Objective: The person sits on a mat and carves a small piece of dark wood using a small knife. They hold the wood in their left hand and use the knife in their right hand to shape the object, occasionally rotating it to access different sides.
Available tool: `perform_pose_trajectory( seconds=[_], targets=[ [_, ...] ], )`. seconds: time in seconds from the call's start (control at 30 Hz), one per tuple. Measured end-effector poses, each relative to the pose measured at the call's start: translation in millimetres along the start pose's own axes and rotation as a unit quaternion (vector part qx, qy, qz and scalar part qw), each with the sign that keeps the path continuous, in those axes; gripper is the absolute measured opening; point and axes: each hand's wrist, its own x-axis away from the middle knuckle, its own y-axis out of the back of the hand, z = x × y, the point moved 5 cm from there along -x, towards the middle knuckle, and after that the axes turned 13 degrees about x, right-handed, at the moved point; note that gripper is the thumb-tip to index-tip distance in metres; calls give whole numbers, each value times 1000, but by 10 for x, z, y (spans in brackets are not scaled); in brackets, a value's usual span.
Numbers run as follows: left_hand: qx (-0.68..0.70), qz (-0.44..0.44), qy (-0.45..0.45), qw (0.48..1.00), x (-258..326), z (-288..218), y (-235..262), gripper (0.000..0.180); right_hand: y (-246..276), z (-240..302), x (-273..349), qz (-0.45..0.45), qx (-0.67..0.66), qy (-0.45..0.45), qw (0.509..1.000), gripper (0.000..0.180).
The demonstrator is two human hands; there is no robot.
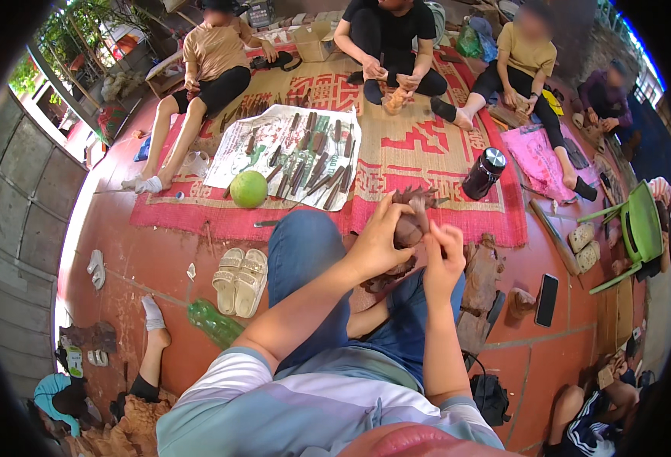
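Observation:
In front of my knees I hold a dark brown wood carving [410, 230] with a jagged, leafy-looking upper edge. My left hand [380, 238] is wrapped round its left side, fingers over the top and thumb below. At its right side my right hand [445, 250] is closed in a pinch, close against the carving. What that pinch holds, if anything, is too small to make out. Part of the carving is hidden behind my fingers, and more jagged brown wood shows below my left hand.
Ahead on a red-and-tan mat [427, 164], several slim tools lie on a white sheet [225, 164] beside a green round fruit [249, 189]. A dark flask [485, 174] stands rightward. Wood blocks [482, 282], a phone [546, 300], sandals [240, 282] and a green bottle [214, 323] surround me. Several people sit nearby.

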Motion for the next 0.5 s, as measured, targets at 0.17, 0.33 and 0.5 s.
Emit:
perform_pose_trajectory(
  seconds=[0.17,0.33,0.5],
  targets=[
    [13,6,17,1000,-4,47,10,66,395,-812,540,52,57,-88,993,21],
    [49,3,58,997,-10,33,36,64,334,-194,186,-46,-51,-82,994,13],
    [1,-32,14,999,-12,40,-23,66,4,-50,81,-52,-48,31,997,16]
  ],
)
